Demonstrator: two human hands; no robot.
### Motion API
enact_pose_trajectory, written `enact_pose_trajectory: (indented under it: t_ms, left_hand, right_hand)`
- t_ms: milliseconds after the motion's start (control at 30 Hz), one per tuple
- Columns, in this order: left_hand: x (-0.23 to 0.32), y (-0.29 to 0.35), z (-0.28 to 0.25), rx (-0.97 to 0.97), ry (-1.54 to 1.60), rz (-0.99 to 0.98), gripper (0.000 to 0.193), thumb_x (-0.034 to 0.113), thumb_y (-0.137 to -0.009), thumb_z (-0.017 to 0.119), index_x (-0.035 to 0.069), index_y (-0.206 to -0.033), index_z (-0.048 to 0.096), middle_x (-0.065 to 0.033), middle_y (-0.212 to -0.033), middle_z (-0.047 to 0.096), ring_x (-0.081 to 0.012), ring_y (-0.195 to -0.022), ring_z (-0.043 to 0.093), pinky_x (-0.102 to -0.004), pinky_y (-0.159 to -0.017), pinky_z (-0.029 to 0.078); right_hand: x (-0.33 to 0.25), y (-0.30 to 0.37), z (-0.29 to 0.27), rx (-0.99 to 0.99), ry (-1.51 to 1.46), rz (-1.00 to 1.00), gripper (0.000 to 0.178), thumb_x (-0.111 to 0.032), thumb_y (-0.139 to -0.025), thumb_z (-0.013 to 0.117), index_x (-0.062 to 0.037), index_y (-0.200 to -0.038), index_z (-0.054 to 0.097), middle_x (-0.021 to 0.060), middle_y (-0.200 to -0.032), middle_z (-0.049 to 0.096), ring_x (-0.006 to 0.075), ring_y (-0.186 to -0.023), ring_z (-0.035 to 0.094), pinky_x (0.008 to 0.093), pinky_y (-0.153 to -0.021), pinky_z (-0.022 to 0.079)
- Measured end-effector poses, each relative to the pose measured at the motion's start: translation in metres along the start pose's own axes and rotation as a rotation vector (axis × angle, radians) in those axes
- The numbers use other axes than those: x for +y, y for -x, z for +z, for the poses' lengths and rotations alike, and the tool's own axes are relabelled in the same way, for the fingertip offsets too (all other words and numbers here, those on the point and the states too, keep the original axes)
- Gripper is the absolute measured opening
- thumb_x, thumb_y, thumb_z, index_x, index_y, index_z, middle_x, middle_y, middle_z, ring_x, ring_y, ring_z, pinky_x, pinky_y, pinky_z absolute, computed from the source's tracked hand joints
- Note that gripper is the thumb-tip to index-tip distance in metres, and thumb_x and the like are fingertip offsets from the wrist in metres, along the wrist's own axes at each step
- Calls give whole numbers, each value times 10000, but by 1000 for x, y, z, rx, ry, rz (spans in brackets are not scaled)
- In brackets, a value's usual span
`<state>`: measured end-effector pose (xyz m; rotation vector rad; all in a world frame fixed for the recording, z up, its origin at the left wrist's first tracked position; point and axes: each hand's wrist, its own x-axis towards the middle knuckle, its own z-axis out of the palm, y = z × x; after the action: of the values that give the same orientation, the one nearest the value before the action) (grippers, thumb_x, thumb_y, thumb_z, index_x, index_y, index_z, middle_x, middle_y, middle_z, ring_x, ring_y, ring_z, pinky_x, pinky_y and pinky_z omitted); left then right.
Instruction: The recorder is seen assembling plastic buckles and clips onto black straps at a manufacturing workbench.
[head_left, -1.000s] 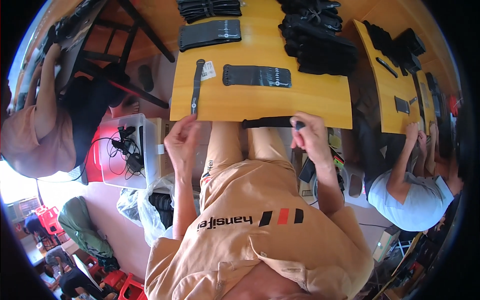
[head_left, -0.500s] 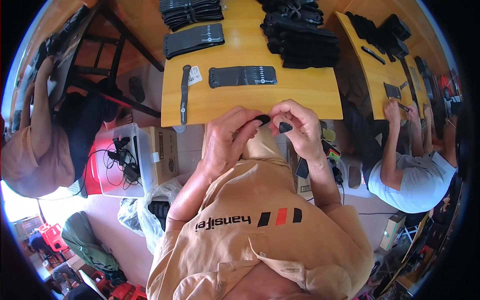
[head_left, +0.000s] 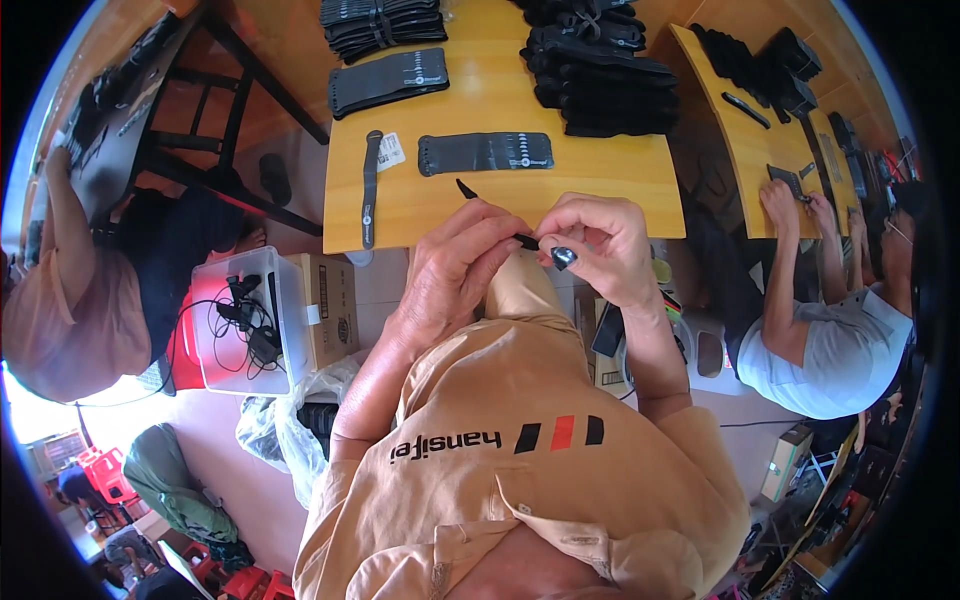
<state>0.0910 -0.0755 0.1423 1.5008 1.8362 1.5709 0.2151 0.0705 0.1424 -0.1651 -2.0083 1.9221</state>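
You pinch a black strap (head_left: 526,241) in your left hand (head_left: 446,265), just off the near edge of the yellow tabletop (head_left: 620,190), its pointed tip jutting past your knuckles. Your right hand (head_left: 600,245), thumb tip covered in glossy black, curls at the strap's other end; whether it grips cannot be told. Before you lie a single dark strap (head_left: 369,192) beside a white label (head_left: 391,151) and a flat dark bundle (head_left: 485,153).
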Motion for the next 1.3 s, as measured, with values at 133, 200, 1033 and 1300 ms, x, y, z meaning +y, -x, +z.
enact_pose_trajectory:
  t_ms: [133,200,1033,1300]
  left_hand:
    - [0,-1,-5,-33,-22,26,142,-48,-773,589,-29,-914,603,-127,-847,581,-251,-758,579,-285,-668,456]
    - [0,-1,-7,-49,-34,33,138,-44,-775,591,-31,-912,601,-128,-845,579,-252,-755,579,-289,-665,455]
    - [-18,3,-11,-95,71,-105,107,-34,-791,575,-52,-893,601,-129,-813,582,-209,-726,583,-274,-639,456]
    - [-34,-2,5,498,133,-264,230,-41,-772,631,1,-995,594,-82,-825,602,-153,-754,603,-236,-677,493]
  right_hand:
    - [-5,-4,0,-25,-58,56,67,50,-785,600,66,-843,627,62,-771,603,65,-707,572,182,-605,461]
    - [-4,-5,-1,-55,-82,57,73,60,-786,589,65,-843,634,69,-777,609,75,-701,576,189,-605,463]
    - [3,-17,2,-166,-106,292,67,26,-828,570,52,-874,611,42,-743,615,63,-657,580,194,-605,487]
    - [45,-38,48,303,-68,2,39,49,-834,545,40,-858,575,31,-761,582,59,-669,571,185,-612,487]
